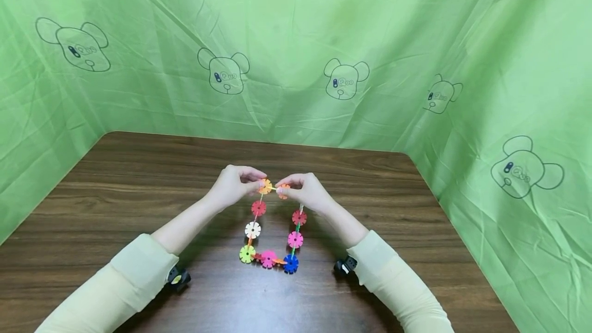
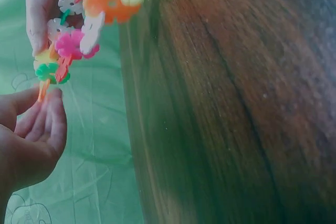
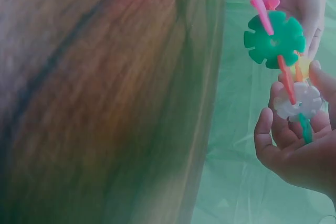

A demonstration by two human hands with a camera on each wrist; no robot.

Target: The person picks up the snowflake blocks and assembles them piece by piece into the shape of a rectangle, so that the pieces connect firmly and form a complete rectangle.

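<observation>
A loop of notched, flower-shaped plastic discs hangs between the two hands, its discs slotted together face-on and edge-on. My left hand (image 1: pixel 231 186) pinches an orange disc (image 1: pixel 265 187) at the loop's upper left corner. Thumb and fingers of my right hand (image 1: pixel 309 192) pinch another orange disc (image 1: pixel 284 192) at the upper right. A thin yellow disc (image 1: pixel 273 188) shows edge-on between these two. Lower down are a white disc (image 1: pixel 252 230), a lime disc (image 1: pixel 247 254), a pink disc (image 1: pixel 269 259) and a blue disc (image 1: pixel 290 263). The right hand partly hides the upper right side.
A dark wood-grain table (image 1: pixel 139 194) lies below the hands. Green cloth (image 1: pixel 296 19) with bear-head outlines hangs at the back and both sides. Small black cameras sit at the left cuff (image 1: pixel 178 277) and the right cuff (image 1: pixel 345 266).
</observation>
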